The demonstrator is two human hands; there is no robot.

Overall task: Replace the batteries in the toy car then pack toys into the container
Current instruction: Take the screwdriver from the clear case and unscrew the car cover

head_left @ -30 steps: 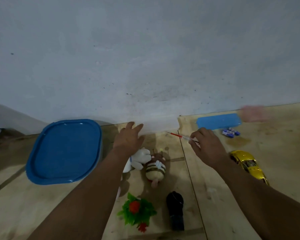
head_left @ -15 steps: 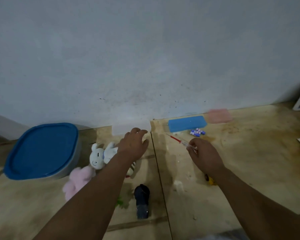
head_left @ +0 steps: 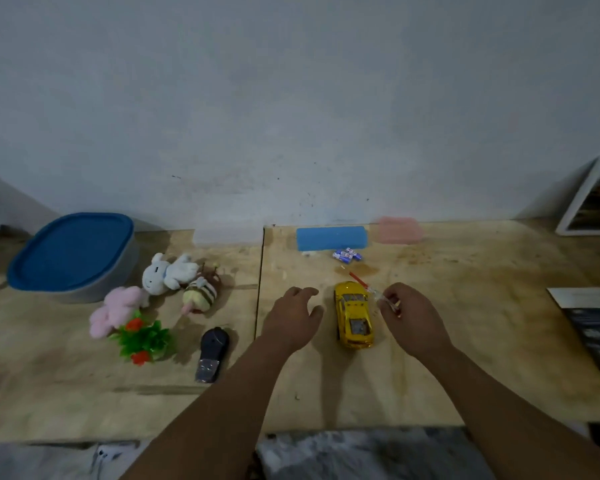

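Bare grey wall behind, plywood tabletop (head_left: 465,341) in two boards with a seam between them. Yellow toy car (head_left: 353,315) sits upright on its wheels on the right board, between the two hands, nose toward the wall. Left hand (head_left: 293,315) hovers just beside the car's left flank, fingers loosely spread and holding nothing; contact with the car not visible. Right hand (head_left: 407,315) pinches a small screwdriver (head_left: 368,287) by its clear handle, red shaft pointing up-left over the car's front corner. Loose batteries (head_left: 347,254) lie in a small heap near the wall, just in front of a blue block (head_left: 331,238); a pink block (head_left: 399,230) beside that, blurred.

Container (head_left: 73,256) with blue lid on sits far left, well apart from the car. Between them: white plush rabbit (head_left: 167,271), pink plush (head_left: 116,308), striped bee plush (head_left: 201,292), green plastic plant (head_left: 142,339), black remote (head_left: 212,353).

Step judged: start of the battery swap, nothing packed, lid not yet off. Battery door likely on the underside, which is hidden. Next move probably calls for the left hand to grip the car and flip it, then steady it while the screwdriver tip meets the cover screw. Car's finish looks glossy, may slip; a firm side grip is needed.
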